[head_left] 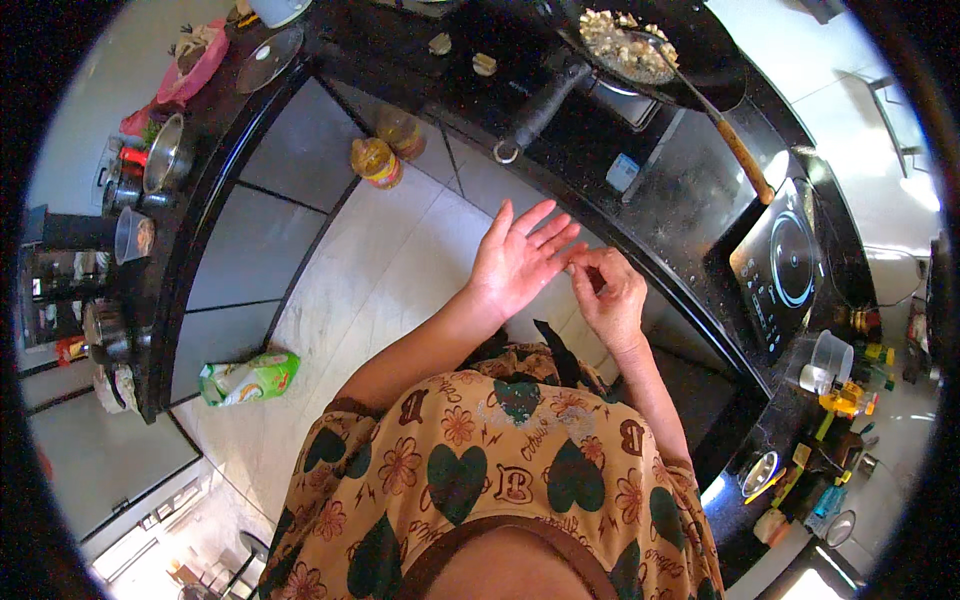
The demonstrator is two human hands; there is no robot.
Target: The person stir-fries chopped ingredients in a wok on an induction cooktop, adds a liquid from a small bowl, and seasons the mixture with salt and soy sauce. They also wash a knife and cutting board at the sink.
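Note:
My left hand (pixel 522 262) is held palm up in front of my body, its fingers stretched apart and nothing resting on the palm. Close beside it on the right, my right hand (pixel 612 295) has thumb and fingertips pinched together against the left hand's fingertips; whatever is between them, if anything, is too small to make out. Beyond both hands, a black wok (pixel 712 72) sits on the stove, its long handle (pixel 545 112) pointing toward me. Pale chopped food (pixel 625 45) lies in the wok, with a wooden-handled spatula (pixel 738 152) leaning out over the rim.
An induction cooktop (pixel 780 255) stands on the black counter to the right, near a clear plastic container (pixel 830 355). Left, a steel bowl (pixel 168 155) and a glass lid (pixel 270 60) rest on another counter. A yellow oil container (pixel 376 162) and a green packet (pixel 250 378) are on the floor.

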